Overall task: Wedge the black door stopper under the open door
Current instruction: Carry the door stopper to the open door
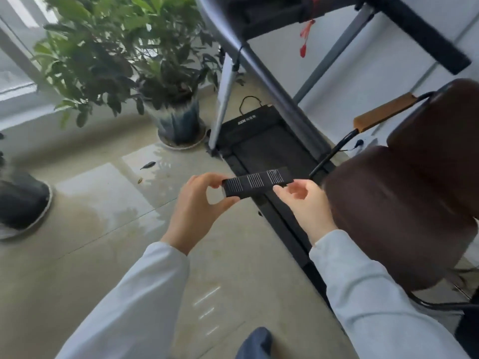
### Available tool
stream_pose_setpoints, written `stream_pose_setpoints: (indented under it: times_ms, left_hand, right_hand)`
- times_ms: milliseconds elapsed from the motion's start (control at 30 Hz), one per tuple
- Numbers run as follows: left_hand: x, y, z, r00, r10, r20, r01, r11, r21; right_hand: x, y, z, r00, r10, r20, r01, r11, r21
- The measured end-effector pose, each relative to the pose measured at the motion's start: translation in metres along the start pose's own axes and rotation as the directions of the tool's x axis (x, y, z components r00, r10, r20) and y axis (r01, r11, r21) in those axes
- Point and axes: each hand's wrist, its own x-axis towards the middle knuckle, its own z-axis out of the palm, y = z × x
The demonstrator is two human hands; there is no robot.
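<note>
My left hand [197,203] pinches the near end of the black door stopper [256,181] between thumb and fingers, a closed grip. My right hand [302,200] touches its far end with loosely curled fingertips, not clamped around it. The ribbed stopper is held level in the air above the tiled floor [103,229], beside the treadmill [261,143] and brown chair [404,203].

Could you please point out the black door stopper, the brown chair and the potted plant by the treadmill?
black door stopper [255,181]: head view, ribbed top face.
brown chair [388,203]: head view, seat cushion.
potted plant [178,120]: head view, pot wall.
</note>
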Motion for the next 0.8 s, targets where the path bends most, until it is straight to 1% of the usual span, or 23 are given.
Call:
stream_pose_setpoints:
  times_ms: [67, 100, 167, 267, 333, 433, 500, 533, 567, 633, 667, 733, 800]
  left_hand:
    - [-0.011, -0.02, -0.027, 0.996, -0.049, -0.069, 0.049, 0.999, -0.007]
    - [-0.017, -0.031, -0.042, 0.992, -0.072, -0.105, 0.072, 0.997, -0.011]
    - [-0.033, -0.059, -0.075, 0.977, -0.121, -0.176, 0.122, 0.993, -0.005]
    - [-0.058, -0.099, -0.126, 0.948, -0.172, -0.267, 0.181, 0.983, 0.009]
    - [-0.076, -0.125, -0.159, 0.935, -0.209, -0.285, 0.222, 0.975, 0.012]
    - [-0.103, -0.165, -0.214, 0.922, -0.255, -0.29, 0.269, 0.963, 0.009]
    - [-0.119, -0.189, -0.247, 0.916, -0.295, -0.272, 0.303, 0.953, -0.014]
    - [-0.126, -0.199, -0.263, 0.902, -0.342, -0.263, 0.335, 0.939, -0.073]
    - [-0.133, -0.208, -0.279, 0.877, -0.409, -0.251, 0.374, 0.91, -0.177]
    - [-0.142, -0.226, -0.306, 0.807, -0.545, -0.227, 0.422, 0.802, -0.423]
    - [-0.145, -0.235, -0.316, 0.771, -0.596, -0.224, 0.429, 0.747, -0.508]
    - [-0.15, -0.254, -0.339, 0.708, -0.674, -0.21, 0.445, 0.657, -0.609]
    - [-0.153, -0.273, -0.359, 0.673, -0.723, -0.158, 0.48, 0.589, -0.65]
  right_hand:
    - [-0.016, -0.014, 0.044, 0.978, 0.139, 0.156, -0.167, 0.969, 0.182]
    - [-0.026, -0.02, 0.069, 0.957, 0.172, 0.235, -0.224, 0.95, 0.218]
    - [-0.047, -0.033, 0.124, 0.914, 0.207, 0.35, -0.3, 0.924, 0.238]
    - [-0.078, -0.056, 0.199, 0.855, 0.246, 0.456, -0.39, 0.885, 0.254]
    - [-0.097, -0.069, 0.242, 0.819, 0.28, 0.5, -0.444, 0.862, 0.245]
    - [-0.125, -0.09, 0.302, 0.764, 0.3, 0.572, -0.474, 0.861, 0.182]
    - [-0.14, -0.103, 0.338, 0.729, 0.306, 0.612, -0.469, 0.875, 0.122]
    - [-0.147, -0.108, 0.354, 0.716, 0.301, 0.629, -0.454, 0.886, 0.092]
    - [-0.152, -0.113, 0.37, 0.705, 0.291, 0.646, -0.427, 0.902, 0.06]
    - [-0.162, -0.123, 0.399, 0.679, 0.268, 0.683, -0.359, 0.933, -0.009]
    - [-0.167, -0.127, 0.411, 0.662, 0.257, 0.704, -0.319, 0.947, -0.045]
    - [-0.175, -0.137, 0.438, 0.616, 0.24, 0.751, -0.221, 0.967, -0.128]
    - [-0.183, -0.147, 0.463, 0.544, 0.235, 0.805, -0.107, 0.972, -0.211]
